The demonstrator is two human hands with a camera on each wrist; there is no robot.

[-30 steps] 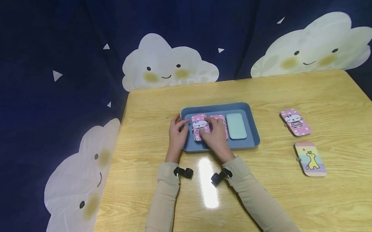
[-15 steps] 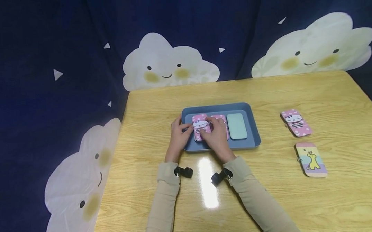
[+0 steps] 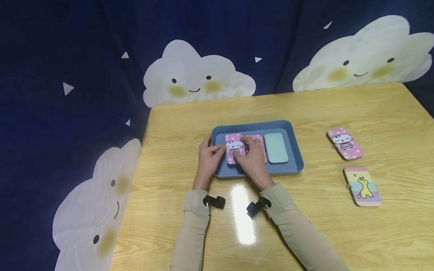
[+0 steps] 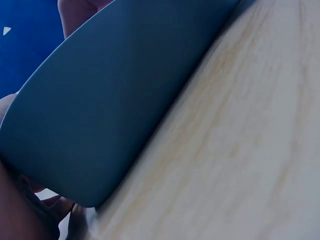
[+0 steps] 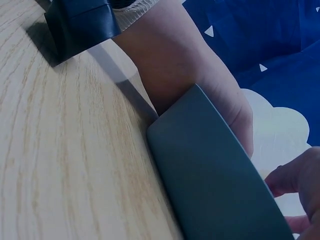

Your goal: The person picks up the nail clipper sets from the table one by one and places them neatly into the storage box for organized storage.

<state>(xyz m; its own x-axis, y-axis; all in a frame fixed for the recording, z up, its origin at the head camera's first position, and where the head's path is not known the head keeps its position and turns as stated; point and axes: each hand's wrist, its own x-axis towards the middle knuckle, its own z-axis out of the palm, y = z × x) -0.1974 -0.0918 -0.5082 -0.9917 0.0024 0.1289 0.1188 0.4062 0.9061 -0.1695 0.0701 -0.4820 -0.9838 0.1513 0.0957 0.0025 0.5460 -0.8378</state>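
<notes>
A blue tray [image 3: 296, 160] on the wooden table holds a row of small flat cases. Leftmost lies a pink cat case [image 3: 233, 139], with white spots and a sleeping cat. My right hand [image 3: 253, 158] grips it from the right, thumb and fingers over its top. At its left edge, the thumb and index finger of my left hand [image 3: 208, 158] come together and pinch it. Beside it, a second pink case [image 3: 262, 149] is partly hidden by my right hand. A mint case [image 3: 276, 148] lies to the right. Both wrist views mostly show the tray's outer wall [image 4: 110, 100].
To the right of the tray, another pink cat case [image 3: 345, 143] lies on the table [image 3: 315, 228]. Below it is a striped giraffe case [image 3: 362, 186]. A dark blue curtain [image 3: 89, 44] with smiling clouds hangs behind and to the left.
My left thumb and index finger have closed in to the right, onto the left edge of the pink cat case, which has shifted very slightly right. The right hand stays on the case.
</notes>
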